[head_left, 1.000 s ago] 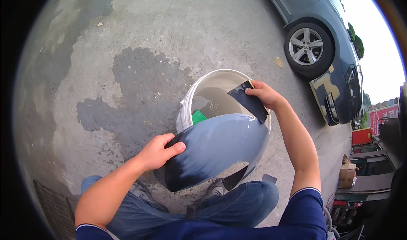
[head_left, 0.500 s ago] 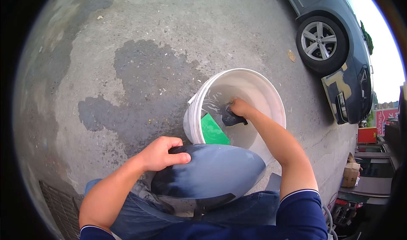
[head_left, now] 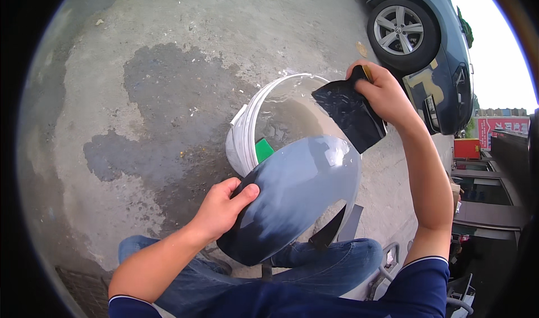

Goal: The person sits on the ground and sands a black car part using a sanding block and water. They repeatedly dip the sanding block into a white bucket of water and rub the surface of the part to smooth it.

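My left hand [head_left: 229,205] grips the near left edge of a car mirror cover [head_left: 292,197], its thumb on top. The shell is grey with black patches at its near end and tilts up over the bucket's near rim. Above the bucket's right side, my right hand [head_left: 383,93] pinches a wet black sheet of sandpaper [head_left: 349,110], which hangs from the fingers. The white bucket [head_left: 241,144] contains cloudy water [head_left: 292,118]. A green flat piece [head_left: 263,150] shows inside it, partly hidden behind the mirror cover.
A grey-blue car [head_left: 441,65] stands at the upper right, with a wheel [head_left: 400,30] close by and tan patches on its bumper. Wet stains [head_left: 174,87] darken the concrete floor. A floor grate [head_left: 78,290] lies at the lower left; metal tubing [head_left: 390,262] stands right of my knee.
My right hand has lifted the black sandpaper out of the bucket water, up and to the right. My left hand has tilted the mirror cover so its far end points up over the bucket.
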